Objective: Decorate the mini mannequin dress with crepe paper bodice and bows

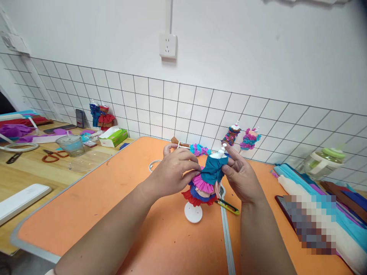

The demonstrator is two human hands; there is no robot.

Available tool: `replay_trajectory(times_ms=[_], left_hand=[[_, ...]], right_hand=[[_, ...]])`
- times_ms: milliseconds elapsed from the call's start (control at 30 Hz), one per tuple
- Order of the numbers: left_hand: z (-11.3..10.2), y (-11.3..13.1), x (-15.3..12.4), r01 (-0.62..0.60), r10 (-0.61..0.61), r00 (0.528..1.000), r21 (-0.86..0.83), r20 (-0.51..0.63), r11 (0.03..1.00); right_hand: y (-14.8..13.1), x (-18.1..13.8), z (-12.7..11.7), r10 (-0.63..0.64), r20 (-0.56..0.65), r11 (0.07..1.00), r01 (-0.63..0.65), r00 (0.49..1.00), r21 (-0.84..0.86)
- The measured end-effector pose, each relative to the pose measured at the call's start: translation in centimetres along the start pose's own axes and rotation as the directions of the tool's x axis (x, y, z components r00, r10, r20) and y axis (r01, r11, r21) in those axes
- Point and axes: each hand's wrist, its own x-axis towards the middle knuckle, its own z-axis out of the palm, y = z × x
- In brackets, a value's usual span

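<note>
A small white mannequin on a round white base (193,212) wears a layered crepe-paper dress (212,170). Its top is teal, with ruffles of pink, peach, blue and red beneath. The mannequin leans to the right, its base tipped towards me. My left hand (179,168) pinches the left side of the dress near the waist. On the other side, my right hand (241,173) grips the bodice between thumb and fingers. A yellow box cutter (228,206) lies on the orange table (109,206) just behind the dress.
Dressed mannequins (250,138) stand by the wire grid at the back. Rolled crepe paper (312,202), a phone (306,225) and a green-lidded bottle (323,162) are on the right. Scissors (53,154), a glass cup (71,145) and a tissue pack (114,136) sit on the left table.
</note>
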Motion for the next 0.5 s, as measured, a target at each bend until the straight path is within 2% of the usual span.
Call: replay_trajectory(times_ms=[133,233,333,500], left_hand=[[-0.1,0.0,-0.1,-0.023,0.025,0.999,0.054,-0.049,0.998],[0.3,-0.2,-0.1,-0.083,0.094,0.991,0.114,-0.096,0.990],[0.8,-0.5,0.0,-0.160,0.174,0.983,0.169,-0.066,0.972],[0.9,-0.6,-0.1,-0.198,0.213,0.974,0.173,-0.072,0.965]], right_hand=[[0.1,0.1,0.0,-0.006,-0.038,1.000,0.007,0.999,0.020],[0.3,0.3,0.1,-0.027,-0.091,0.999,0.029,0.995,0.018],[0.2,0.3,0.2,-0.029,-0.100,1.000,0.029,0.995,0.004],[0.0,0.3,0.3,-0.025,-0.082,1.000,0.026,0.996,0.009]])
